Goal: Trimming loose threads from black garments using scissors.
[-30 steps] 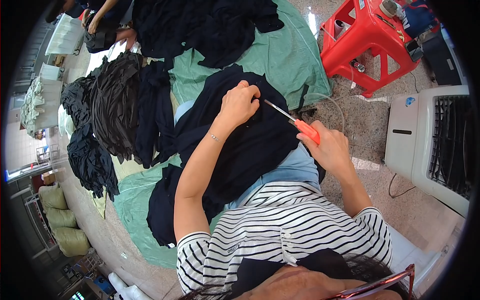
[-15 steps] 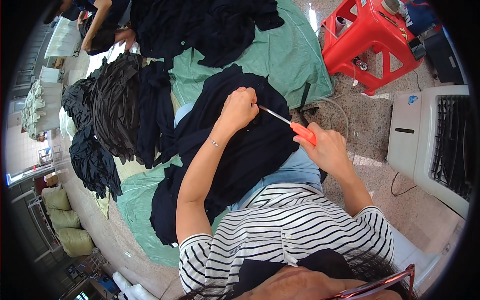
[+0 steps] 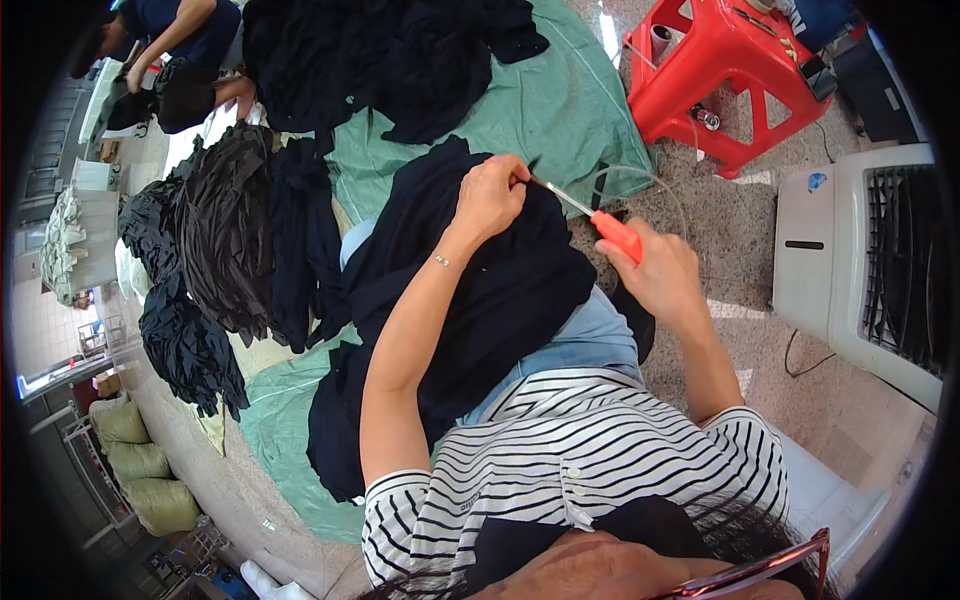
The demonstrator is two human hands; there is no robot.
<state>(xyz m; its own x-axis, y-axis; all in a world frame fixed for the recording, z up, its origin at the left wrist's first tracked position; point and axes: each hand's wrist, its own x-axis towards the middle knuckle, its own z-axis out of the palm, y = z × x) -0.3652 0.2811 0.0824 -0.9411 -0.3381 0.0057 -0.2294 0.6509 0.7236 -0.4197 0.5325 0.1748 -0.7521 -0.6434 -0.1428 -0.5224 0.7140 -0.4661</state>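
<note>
Both hands up front, a bit apart, tool bridging the gap. Left hand (image 3: 493, 195) closed, fingers bunched on the far part of a loose, soft dark navy cloth (image 3: 470, 285); exact pinch pt hidden under the fingers. Right hand (image 3: 655, 270) clamped on the orange-red handle of a slim metal-shafted tool (image 3: 617, 237), shaft pointing fwd-left, tip right by the left fingertips. Can't tell if tip touches cloth.

Navy cloth = draped over the lap, covering most of the light-blue denim (image 3: 585, 335), w/ folds hanging down on the left side.

Surroundings: green woven plastic sheet (image 3: 565, 95) on the floor, bigger dark navy fabric heap (image 3: 375, 70) at its far edge. Bunched dark grey fabric pile (image 3: 225, 235) along its left edge, next to other dark bundles. Red plastic stool (image 3: 700, 85) just off the sheet's right edge, small items on top, shiny metal can (image 3: 706, 117) below. White boxy appliance w/ dark grille (image 3: 825, 250) on the floor to the far right. Co-worker in dark top (image 3: 190, 35) bent over dark fabric, beyond the sheet's far-left end.
</note>
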